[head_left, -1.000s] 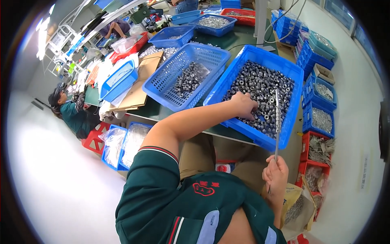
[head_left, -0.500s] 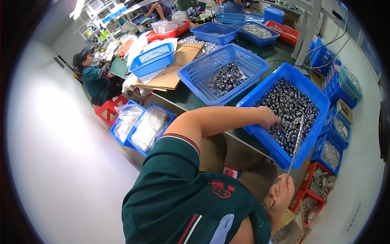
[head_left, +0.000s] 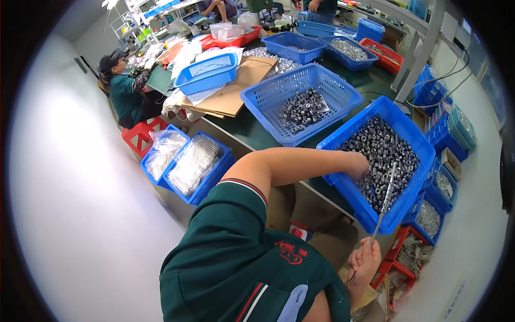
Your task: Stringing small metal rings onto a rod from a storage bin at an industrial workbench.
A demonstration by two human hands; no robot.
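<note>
My left hand (head_left: pixel 357 165) reaches over the near left rim of a blue plastic tub (head_left: pixel 399 219). Its fingers are hidden down among many small dark metal rings that look like nuts (head_left: pixel 383 139). With curled fingers, my right hand (head_left: pixel 365 260) holds the lower end of a thin metal rod (head_left: pixel 380 219). This rod slants up across the tub's near edge, its far end over the rings. Along its upper part sits a row of small shiny pieces, which look like rings threaded on it.
Beside the tub stands a blue perforated basket (head_left: pixel 255 107) with more rings. Cardboard (head_left: pixel 236 99) and a lighter blue basket (head_left: pixel 206 75) lie to its left. Blue bins of rods (head_left: pixel 196 163) are at lower left; stacked bins (head_left: pixel 429 217) line the right. A co-worker (head_left: pixel 126 88) sits far left.
The view has shifted slightly. The rod's far end is lower and further left over the rings, and my right hand is a little lower. My left hand stays in the tub.
</note>
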